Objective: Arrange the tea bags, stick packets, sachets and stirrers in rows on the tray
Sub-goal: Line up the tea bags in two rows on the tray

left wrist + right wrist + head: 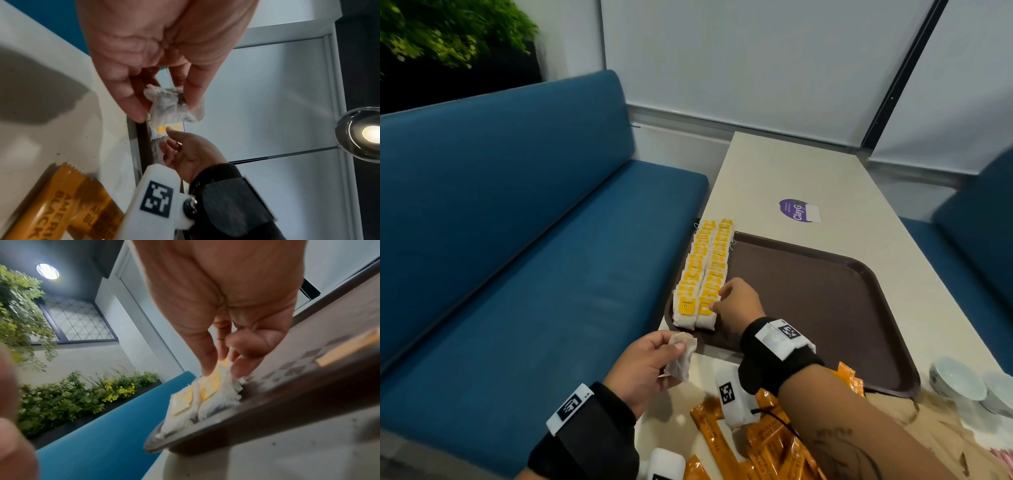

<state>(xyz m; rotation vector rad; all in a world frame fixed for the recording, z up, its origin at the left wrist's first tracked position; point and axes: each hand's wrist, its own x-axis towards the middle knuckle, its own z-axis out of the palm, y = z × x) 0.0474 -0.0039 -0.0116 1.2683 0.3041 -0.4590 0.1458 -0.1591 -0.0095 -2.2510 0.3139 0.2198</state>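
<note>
Neatly, yellow-tagged tea bags (703,270) form 2 overlapping rows.

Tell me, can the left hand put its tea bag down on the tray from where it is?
Probably yes. The left hand pinches a tea bag just off the near edge of the tray. The right hand is at the near end of the tea bag rows, but bare tray lies beside it.

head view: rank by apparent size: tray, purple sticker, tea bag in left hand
1. Brown tray, clearly largest.
2-3. Purple sticker and tea bag in the left hand look alike; the bag is nearer the camera, so unranked.
</note>
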